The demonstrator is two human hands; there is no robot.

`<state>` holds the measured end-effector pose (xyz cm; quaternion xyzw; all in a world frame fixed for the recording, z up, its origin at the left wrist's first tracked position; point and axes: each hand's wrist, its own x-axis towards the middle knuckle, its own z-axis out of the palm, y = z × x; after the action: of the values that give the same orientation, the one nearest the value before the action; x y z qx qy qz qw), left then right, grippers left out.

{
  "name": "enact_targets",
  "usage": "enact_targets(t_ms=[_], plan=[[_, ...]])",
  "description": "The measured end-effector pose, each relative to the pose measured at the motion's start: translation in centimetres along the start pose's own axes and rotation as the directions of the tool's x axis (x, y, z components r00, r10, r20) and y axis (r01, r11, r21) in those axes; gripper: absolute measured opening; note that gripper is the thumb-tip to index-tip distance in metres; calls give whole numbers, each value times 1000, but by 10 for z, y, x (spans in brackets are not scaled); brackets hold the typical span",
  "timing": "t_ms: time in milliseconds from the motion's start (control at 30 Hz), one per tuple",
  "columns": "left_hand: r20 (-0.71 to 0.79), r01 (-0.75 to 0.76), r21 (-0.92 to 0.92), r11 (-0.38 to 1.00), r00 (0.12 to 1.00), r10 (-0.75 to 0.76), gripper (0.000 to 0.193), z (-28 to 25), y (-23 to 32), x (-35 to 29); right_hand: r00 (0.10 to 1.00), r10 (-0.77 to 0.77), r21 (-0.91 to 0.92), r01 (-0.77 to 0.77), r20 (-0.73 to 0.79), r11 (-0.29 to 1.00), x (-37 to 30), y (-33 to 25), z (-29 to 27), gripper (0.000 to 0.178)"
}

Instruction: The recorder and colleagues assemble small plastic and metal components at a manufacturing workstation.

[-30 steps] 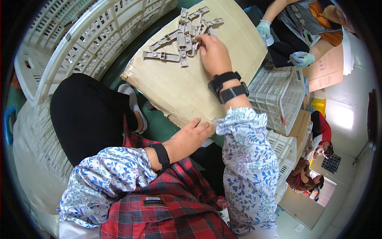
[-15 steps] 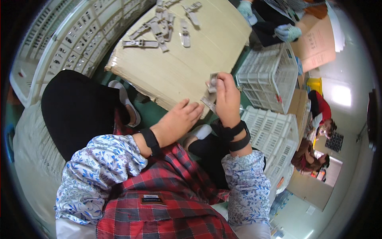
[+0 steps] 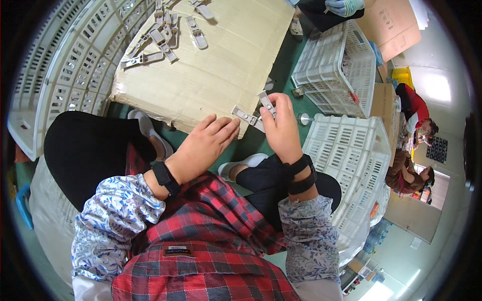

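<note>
My right hand [image 3: 282, 131] pinches a grey plastic clip-like piece [image 3: 266, 102] between thumb and fingers, just off the near right corner of a cardboard-topped surface [image 3: 216, 70]. A second grey plastic piece [image 3: 244, 116] lies at that corner, between my two hands. Its right end reaches my right thumb; whether I grip it too, I cannot tell. My left hand [image 3: 203, 145] rests with fingers stretched out at the cardboard's near edge, fingertips close to the second piece. Several similar grey pieces [image 3: 158, 35] are heaped at the far left of the cardboard.
White plastic crates stand at the left [image 3: 80, 65], far right [image 3: 331, 70] and near right [image 3: 346, 160]. Across the cardboard, a co-worker's gloved hand [image 3: 345, 7] shows. Cardboard boxes [image 3: 384, 108] and two more people are beyond the right crates. My legs flank the cardboard's near edge.
The view has shifted, so the cardboard and heap appear farther left and up. The piece in my right hand has turned and now points up and left. My left hand stays by the edge.
</note>
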<state>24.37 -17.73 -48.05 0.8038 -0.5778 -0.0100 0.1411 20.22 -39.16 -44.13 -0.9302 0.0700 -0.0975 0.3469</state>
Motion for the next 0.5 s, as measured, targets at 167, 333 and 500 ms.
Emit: enact_targets(t_ms=[167,333,500], plan=[[16,4,-17,1000,1000,-4,54,-2,-1,1,999,-17,-48,19,34,999,12,9,1,22],[26,6,-31,1000,1000,-6,53,-2,-3,1,993,-113,-194,116,25,974,11,18,16,25],[24,15,-54,998,1000,-13,53,-2,-3,1,1000,-10,-119,13,24,993,13,16,18,22]])
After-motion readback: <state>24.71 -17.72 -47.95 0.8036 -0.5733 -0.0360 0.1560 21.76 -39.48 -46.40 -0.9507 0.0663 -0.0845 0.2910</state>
